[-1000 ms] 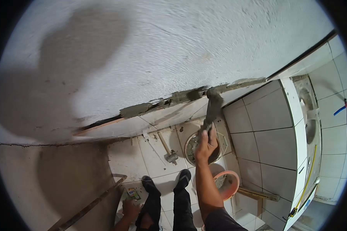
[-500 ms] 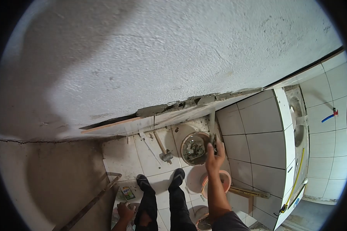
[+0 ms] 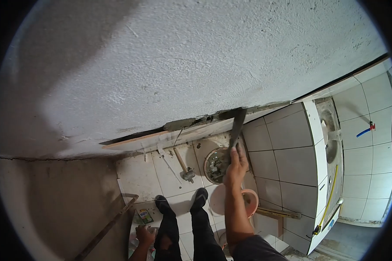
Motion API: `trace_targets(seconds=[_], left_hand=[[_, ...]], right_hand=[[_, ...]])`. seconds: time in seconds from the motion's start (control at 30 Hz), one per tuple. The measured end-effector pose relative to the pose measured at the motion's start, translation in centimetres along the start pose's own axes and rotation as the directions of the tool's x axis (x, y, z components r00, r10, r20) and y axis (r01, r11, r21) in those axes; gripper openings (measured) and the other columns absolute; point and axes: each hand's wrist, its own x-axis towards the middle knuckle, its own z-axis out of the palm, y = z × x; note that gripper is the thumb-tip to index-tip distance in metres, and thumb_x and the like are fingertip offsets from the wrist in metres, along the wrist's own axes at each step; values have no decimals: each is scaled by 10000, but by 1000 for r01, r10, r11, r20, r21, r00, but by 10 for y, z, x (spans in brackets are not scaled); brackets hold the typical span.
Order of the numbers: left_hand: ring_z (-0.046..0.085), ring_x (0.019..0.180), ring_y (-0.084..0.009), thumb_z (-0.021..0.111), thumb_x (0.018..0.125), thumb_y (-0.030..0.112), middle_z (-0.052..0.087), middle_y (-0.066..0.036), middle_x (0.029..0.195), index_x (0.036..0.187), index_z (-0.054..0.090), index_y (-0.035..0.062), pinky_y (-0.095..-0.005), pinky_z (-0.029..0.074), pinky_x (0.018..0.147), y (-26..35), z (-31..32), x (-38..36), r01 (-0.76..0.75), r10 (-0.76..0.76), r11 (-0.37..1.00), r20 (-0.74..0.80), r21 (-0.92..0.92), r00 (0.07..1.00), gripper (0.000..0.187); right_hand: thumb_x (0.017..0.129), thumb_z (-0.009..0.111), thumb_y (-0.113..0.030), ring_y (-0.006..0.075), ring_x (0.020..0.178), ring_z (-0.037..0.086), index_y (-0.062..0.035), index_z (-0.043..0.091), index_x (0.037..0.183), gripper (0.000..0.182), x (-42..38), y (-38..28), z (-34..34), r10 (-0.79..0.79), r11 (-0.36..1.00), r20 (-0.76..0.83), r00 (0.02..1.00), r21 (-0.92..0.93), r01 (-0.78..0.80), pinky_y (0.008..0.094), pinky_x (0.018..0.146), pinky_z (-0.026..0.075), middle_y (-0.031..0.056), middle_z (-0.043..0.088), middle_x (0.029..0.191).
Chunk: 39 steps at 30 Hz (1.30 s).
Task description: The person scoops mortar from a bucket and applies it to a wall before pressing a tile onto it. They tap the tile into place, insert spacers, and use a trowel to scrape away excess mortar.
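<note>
Shifted since the earlier frame: one trowel (image 3: pixel 238 124), its blade swung up from beside the mortar bucket to the far seam.

Right hand (image 3: pixel 236 167): fingers closed round the trowel's handle end, blade pointing away to the far side. Blade tip at the mortar strip (image 3: pixel 180 125); whether it touches, cannot be told.

Left hand (image 3: pixel 145 236): near, at the left, fingers curled; whether it grips anything, cannot be told. Just beyond it, one green packet (image 3: pixel 144 216).

Mortar strip: grey, rough, uneven, between the white wall (image 3: pixel 170 74) and the upper edge of the tiles below; a dark gap continues at its left end.

Mortar bucket (image 3: pixel 206 167): on the floor, partly behind the right hand, grey mix inside.

Orange bucket (image 3: pixel 254 202): nearer, partly hidden by the right forearm.

Mallet (image 3: pixel 188 175): wooden handle, lying on floor tiles left of the mortar bucket.

Tape measure (image 3: pixel 316 229): at the right, yellow blade drawn out along the tiled counter (image 3: pixel 311 143).
</note>
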Motion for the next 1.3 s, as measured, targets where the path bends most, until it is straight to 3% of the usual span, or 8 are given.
trace_targets(seconds=[0.17, 0.3, 0.4, 0.5, 0.8, 0.97, 1.03, 1.3], left_hand=[[501, 947, -338, 728, 659, 329, 563, -159, 948, 936, 653, 44, -428, 427, 826, -17, 2, -1, -3, 3, 1000, 2, 4, 1000, 405], [503, 948, -334, 727, 657, 343, 565, -157, 941, 934, 655, 48, -422, 426, 828, -35, 6, 1, 4, -4, 1000, -35, 19, 999, 411], [504, 951, -329, 724, 658, 348, 568, -158, 943, 935, 656, 50, -416, 424, 832, -45, 10, 3, 38, -39, 999, -32, -3, 999, 413], [504, 951, -328, 717, 660, 353, 570, -160, 945, 928, 658, 53, -416, 421, 837, -52, 9, 4, 100, -100, 995, -6, -29, 995, 407], [490, 978, -342, 706, 672, 356, 569, -179, 948, 929, 654, 53, -429, 402, 858, -60, 4, -14, 67, -67, 998, 17, -17, 998, 400], [518, 955, -343, 721, 661, 360, 574, -178, 945, 935, 648, 26, -425, 410, 856, -51, 2, -13, 70, -70, 998, -23, -7, 997, 437], [519, 959, -339, 725, 661, 358, 572, -177, 958, 935, 649, 31, -424, 413, 857, -42, -4, -11, 90, -90, 996, -2, -4, 996, 433], [515, 952, -327, 703, 675, 333, 583, -160, 950, 899, 651, 13, -426, 400, 862, -47, 5, -13, 58, -59, 997, -31, -50, 998, 394]], right_hand=[[902, 532, -153, 52, 546, 477, -12, 526, 1203, 333, -49, 13, 41, 107, 994, 86, 991, 23, -110, 213, 434, 440, -14, 523, 741], [889, 549, -111, 74, 742, 507, 27, 489, 1226, 369, -61, 54, 61, 32, 992, 63, 998, 119, -39, 221, 637, 463, 22, 526, 865], [833, 619, -76, 141, 832, 517, 30, 508, 1197, 395, -49, 88, 65, -259, 966, 49, 965, -16, 260, 254, 735, 447, 64, 531, 909], [710, 711, -49, 288, 816, 550, -8, 549, 1161, 481, -19, 106, 48, -610, 536, 246, 754, -572, 620, 325, 727, 457, 156, 546, 909], [706, 683, -84, 329, 772, 606, -41, 627, 1066, 366, -27, 26, 1, -467, 387, 438, 768, -680, 623, 365, 668, 493, 166, 576, 892], [733, 631, -51, 211, 833, 598, 23, 584, 1091, 369, -36, 6, -15, -301, 593, 380, 875, -643, 484, 299, 755, 465, 108, 597, 864], [803, 573, -80, 159, 729, 600, 29, 562, 1122, 337, -32, 8, -13, -165, 973, 153, 974, -135, 186, 267, 647, 485, 86, 595, 791], [860, 531, -145, 103, 540, 552, -1, 554, 1103, 283, 47, 10, -42, -191, 981, -46, 980, 2, 192, 229, 435, 446, 47, 581, 719]])
